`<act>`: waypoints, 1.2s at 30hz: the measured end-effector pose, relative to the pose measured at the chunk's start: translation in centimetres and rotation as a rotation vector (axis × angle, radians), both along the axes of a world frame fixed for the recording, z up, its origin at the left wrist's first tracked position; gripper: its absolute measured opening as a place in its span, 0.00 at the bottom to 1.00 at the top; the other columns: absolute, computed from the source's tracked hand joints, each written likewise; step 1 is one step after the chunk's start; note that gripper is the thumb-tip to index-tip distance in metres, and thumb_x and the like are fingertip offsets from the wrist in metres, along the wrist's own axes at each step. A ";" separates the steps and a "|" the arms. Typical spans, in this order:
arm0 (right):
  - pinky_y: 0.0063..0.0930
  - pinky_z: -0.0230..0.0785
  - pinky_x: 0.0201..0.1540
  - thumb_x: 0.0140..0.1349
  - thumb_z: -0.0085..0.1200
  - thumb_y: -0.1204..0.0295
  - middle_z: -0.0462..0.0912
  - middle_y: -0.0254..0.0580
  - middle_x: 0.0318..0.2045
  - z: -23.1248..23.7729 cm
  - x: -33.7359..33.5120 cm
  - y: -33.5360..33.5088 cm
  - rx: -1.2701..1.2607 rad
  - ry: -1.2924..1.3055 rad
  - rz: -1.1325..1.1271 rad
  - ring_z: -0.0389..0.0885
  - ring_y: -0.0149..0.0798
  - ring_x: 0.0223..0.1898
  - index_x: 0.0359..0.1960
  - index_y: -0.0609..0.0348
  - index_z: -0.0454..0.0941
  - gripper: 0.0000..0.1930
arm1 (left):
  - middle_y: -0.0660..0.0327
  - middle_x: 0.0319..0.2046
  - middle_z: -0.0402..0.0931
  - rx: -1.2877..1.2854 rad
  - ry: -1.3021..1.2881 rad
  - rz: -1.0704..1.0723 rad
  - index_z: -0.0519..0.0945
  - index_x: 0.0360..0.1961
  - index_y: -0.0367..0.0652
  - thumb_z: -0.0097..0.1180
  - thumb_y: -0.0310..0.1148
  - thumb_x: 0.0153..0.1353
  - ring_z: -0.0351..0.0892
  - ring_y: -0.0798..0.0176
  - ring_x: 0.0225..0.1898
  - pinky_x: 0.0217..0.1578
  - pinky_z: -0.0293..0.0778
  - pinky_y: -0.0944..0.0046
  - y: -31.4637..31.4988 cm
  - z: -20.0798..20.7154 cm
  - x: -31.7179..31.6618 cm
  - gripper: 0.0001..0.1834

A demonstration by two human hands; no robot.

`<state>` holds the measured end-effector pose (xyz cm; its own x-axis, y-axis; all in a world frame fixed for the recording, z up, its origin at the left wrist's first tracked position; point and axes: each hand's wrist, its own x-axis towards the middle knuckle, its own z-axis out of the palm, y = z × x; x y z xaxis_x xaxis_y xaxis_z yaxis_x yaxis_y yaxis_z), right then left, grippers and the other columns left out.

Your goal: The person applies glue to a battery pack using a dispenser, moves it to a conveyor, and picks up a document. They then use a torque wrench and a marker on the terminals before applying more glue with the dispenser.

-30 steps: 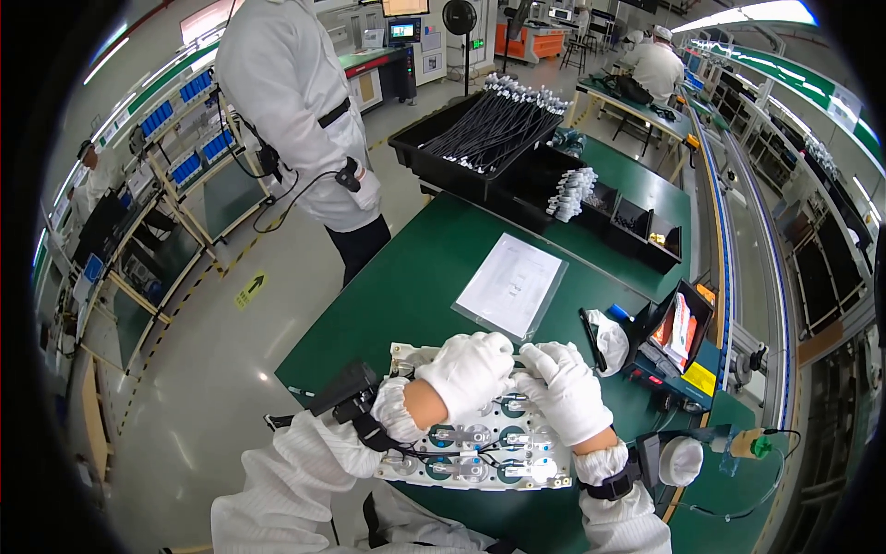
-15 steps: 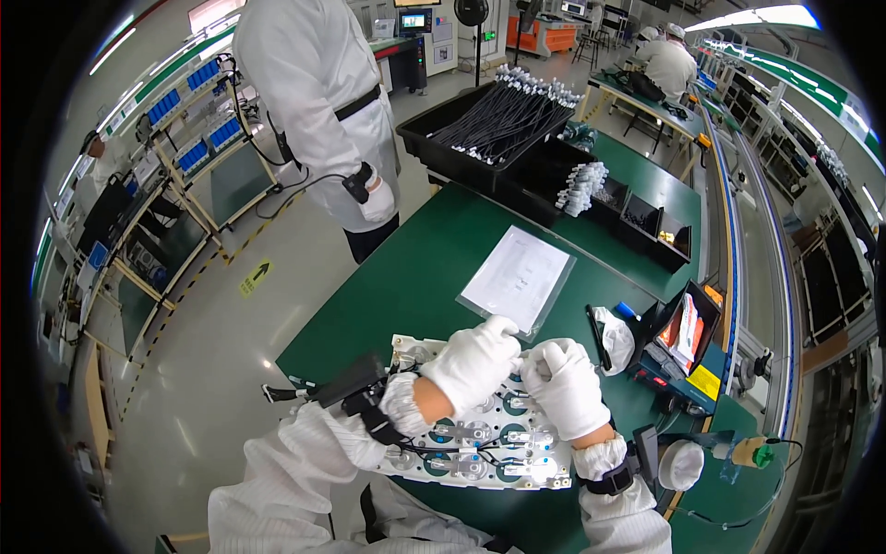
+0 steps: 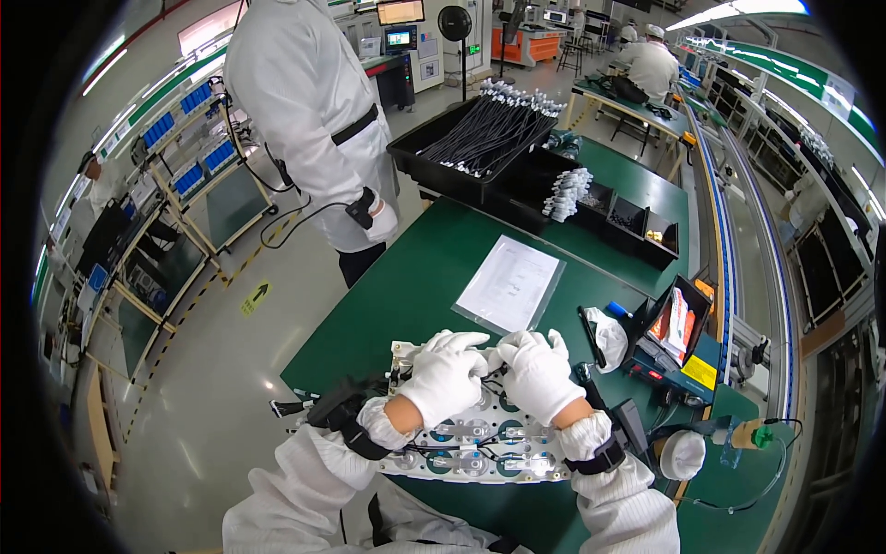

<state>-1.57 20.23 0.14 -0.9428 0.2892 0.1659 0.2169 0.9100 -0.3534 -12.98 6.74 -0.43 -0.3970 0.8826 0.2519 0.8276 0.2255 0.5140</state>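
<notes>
A white panel point(image 3: 406, 471) with round windows, clear plates and black wires lies at the near edge of the green table. Both my hands wear white gloves and work at its far edge, close together. My left hand point(image 3: 445, 379) has its fingers bent down over the panel, pinched at the tips. Beside it, my right hand point(image 3: 540, 379) is curled, with its index finger raised. A bit of dark cable shows between the two hands, but the gloves hide what the fingertips grip.
A paper in a clear sleeve point(image 3: 509, 282) lies beyond the panel. Black trays point(image 3: 443, 178) of black cables with white connectors stand at the back. To the right are a black pen, crumpled white cloth point(image 3: 609, 340) and a box of packets point(image 3: 678, 323). Someone in white point(image 3: 305, 111) stands at left.
My hands have shifted slightly left along the panel's far edge. The right hand has turned and its index finger has lifted. The view has tilted a little.
</notes>
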 end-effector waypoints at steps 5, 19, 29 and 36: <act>0.55 0.52 0.60 0.47 0.52 0.74 0.79 0.37 0.43 0.0 0.2 0.8 -0.162 0.063 0.071 0.73 0.42 0.51 0.27 0.46 0.82 0.08 | 0.55 0.53 0.71 0.157 0.114 -0.021 0.81 0.26 0.42 0.54 0.26 0.45 0.69 0.49 0.54 0.56 0.65 0.53 -0.6 0.5 1.0 0.06; 0.41 0.73 0.40 0.59 0.51 0.64 0.79 0.45 0.37 -1.0 1.3 -0.3 -0.019 0.129 -0.209 0.75 0.49 0.43 0.41 0.52 0.77 0.11 | 0.53 0.49 0.73 0.138 0.458 -0.023 0.77 0.42 0.35 0.54 0.27 0.48 0.73 0.52 0.50 0.51 0.69 0.54 0.2 0.8 2.9 0.17; 0.40 0.70 0.33 0.63 0.50 0.61 0.80 0.44 0.31 6.5 6.7 -4.5 -0.166 0.397 -0.042 0.77 0.51 0.29 0.37 0.54 0.78 0.11 | 0.45 0.55 0.67 -0.039 0.111 0.048 0.79 0.47 0.52 0.55 0.35 0.52 0.71 0.43 0.52 0.53 0.69 0.53 -0.9 4.7 2.2 0.19; 0.36 0.72 0.37 0.62 0.51 0.62 0.82 0.49 0.33 5.9 5.8 -9.7 -0.670 0.558 0.119 0.81 0.47 0.35 0.42 0.57 0.79 0.13 | 0.42 0.59 0.60 0.258 -0.169 0.165 0.60 0.62 0.39 0.60 0.36 0.53 0.67 0.43 0.56 0.56 0.66 0.54 2.1 5.5 3.6 0.36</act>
